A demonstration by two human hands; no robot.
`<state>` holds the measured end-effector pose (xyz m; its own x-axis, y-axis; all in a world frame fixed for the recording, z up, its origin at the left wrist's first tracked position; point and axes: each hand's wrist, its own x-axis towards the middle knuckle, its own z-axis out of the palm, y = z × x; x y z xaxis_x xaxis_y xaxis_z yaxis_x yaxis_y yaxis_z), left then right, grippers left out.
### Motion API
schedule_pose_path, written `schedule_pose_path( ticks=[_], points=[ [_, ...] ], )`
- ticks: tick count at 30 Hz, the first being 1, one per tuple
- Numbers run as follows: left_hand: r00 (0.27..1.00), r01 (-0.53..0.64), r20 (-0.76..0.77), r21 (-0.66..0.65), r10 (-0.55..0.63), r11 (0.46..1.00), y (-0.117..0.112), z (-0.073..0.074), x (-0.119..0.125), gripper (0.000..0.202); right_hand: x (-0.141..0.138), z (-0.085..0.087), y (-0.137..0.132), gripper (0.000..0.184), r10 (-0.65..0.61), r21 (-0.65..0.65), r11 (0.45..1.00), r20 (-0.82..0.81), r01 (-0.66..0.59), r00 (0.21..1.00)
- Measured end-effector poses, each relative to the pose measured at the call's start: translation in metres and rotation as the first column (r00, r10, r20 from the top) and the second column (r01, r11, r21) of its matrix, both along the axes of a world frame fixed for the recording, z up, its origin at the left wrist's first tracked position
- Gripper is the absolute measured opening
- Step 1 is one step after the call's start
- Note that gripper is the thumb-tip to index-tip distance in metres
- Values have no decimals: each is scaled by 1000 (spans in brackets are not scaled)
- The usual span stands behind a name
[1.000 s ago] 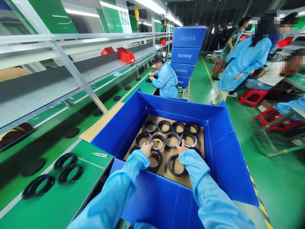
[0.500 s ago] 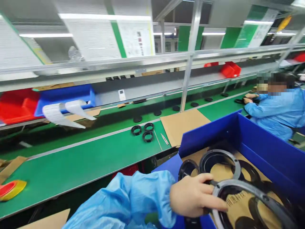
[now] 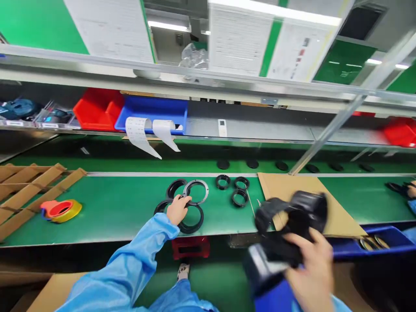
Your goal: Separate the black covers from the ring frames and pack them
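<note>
On the green bench point(image 3: 113, 208), one cluster of black rings point(image 3: 200, 219) already lies under your left hand point(image 3: 177, 209), fingers curled over the rims, while your right hand point(image 3: 308, 268) grips a blurred bunch of rings point(image 3: 292, 221) not yet set down, above the blue box point(image 3: 386, 240).

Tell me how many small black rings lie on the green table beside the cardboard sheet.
3: one small black ring at the back left, one at the back right, one in front, left of the brown cardboard sheet. None seems hidden.
</note>
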<state>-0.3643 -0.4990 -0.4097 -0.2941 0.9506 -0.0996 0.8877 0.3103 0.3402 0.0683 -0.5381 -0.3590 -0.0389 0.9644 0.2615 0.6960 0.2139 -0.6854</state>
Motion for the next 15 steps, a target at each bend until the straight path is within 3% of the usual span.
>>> schedule_pose_path(
  ticks=[1,3,5,7,10,15],
  points=[
    [999,-38,9,-30,38,999,6,-15,-27,49,-52,-2,24,46,75,0,997,59,-75,995],
    [995,-92,25,-100,94,991,15,-42,-75,47,-157,-19,71,45,217,-146,971,200,-190,955],
    [992,-110,44,-160,119,981,24,-66,-114,45,-247,-48,110,41,318,-392,902,317,-182,894],
    [990,-107,65,-209,123,972,31,-84,-144,41,-311,-81,139,38,362,-490,858,363,-154,858],
    [990,-89,83,-268,116,959,40,-102,-176,37,-363,-124,165,37,379,-560,821,393,-109,838],
    [995,-48,73,-328,75,943,55,-125,-207,48,-392,-162,191,50,407,-647,758,372,-82,834]
  ],
)
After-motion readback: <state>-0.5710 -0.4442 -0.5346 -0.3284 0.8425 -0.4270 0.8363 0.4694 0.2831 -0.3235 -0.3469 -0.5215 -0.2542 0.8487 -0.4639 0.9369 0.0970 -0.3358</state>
